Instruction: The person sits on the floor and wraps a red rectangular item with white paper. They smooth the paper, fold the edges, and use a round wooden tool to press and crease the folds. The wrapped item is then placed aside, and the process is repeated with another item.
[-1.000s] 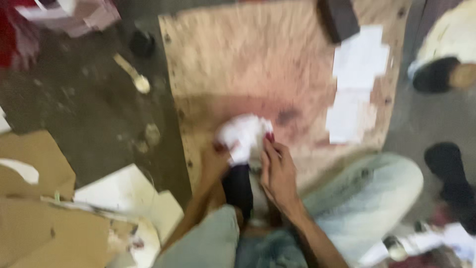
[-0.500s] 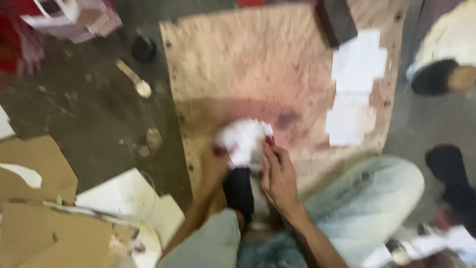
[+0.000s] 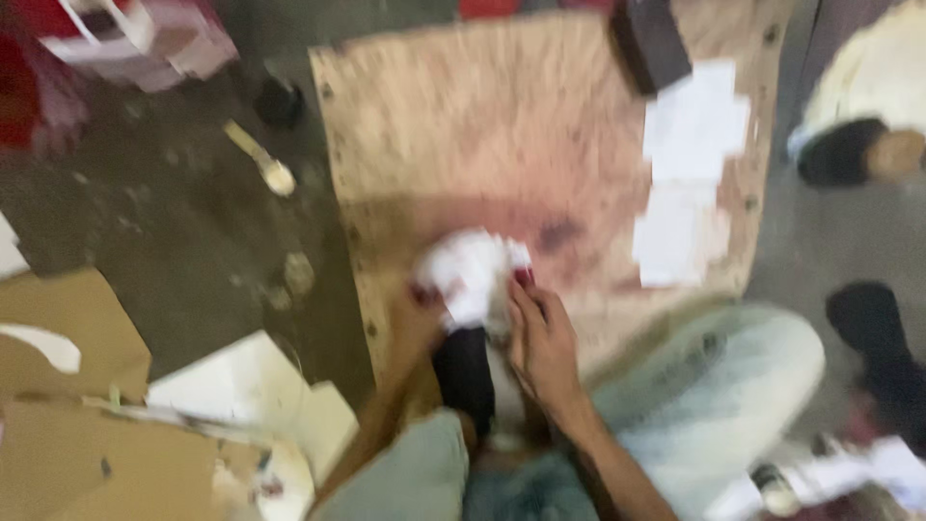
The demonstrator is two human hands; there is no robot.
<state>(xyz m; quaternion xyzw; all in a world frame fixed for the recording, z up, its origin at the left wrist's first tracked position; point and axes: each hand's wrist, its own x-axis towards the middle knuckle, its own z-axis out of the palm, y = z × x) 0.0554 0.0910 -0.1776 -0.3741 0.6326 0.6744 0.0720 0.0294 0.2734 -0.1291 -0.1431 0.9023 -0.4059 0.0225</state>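
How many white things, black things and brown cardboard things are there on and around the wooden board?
White: 2, crumpled white cloth, white paper sheets
Black: 2, dark rectangular block, small black lump
Brown: 1, brown cardboard pieces
Total: 5

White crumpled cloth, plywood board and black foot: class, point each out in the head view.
white crumpled cloth (image 3: 470,275), head view, its bunched middle.
plywood board (image 3: 482,125), head view, bare upper face.
black foot (image 3: 465,371), head view, its middle.

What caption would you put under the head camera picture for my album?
Both hands, left hand and right hand, press a crumpled white cloth on a stained plywood board beside white paper sheets.
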